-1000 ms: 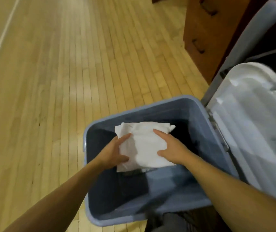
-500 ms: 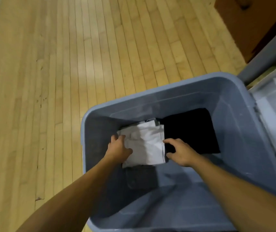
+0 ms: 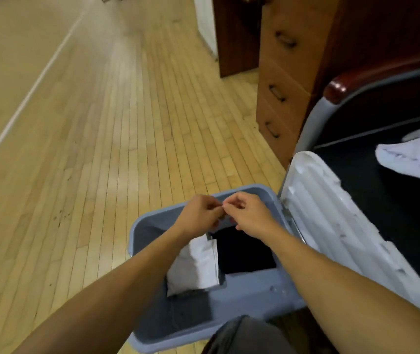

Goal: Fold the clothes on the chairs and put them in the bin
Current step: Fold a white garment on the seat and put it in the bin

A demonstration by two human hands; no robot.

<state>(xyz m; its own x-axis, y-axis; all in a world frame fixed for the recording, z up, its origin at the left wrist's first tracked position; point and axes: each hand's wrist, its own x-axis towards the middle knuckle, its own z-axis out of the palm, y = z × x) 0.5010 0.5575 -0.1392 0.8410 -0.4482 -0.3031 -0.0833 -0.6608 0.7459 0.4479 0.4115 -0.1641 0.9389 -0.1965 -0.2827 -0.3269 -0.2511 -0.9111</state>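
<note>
Folded clothes lie in the blue bin (image 3: 137, 233), both hands above its far rim.

White folded garment (image 3: 196, 267) sits at the bin's left side, touching a black one (image 3: 244, 254) on its right. Left hand (image 3: 198, 215) and right hand (image 3: 249, 213) meet fingertip to fingertip, fingers curled; whether they pinch anything, I cannot tell. White lid (image 3: 331, 215) leans at the bin's right edge.

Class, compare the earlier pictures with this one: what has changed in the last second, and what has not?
Both hands let go of the folded white garment, which now lies in the blue bin beside the folded black garment. The left hand and right hand rose and met above the bin, fingers curled, fingertips touching. The bin and its white lid stayed put.
</note>
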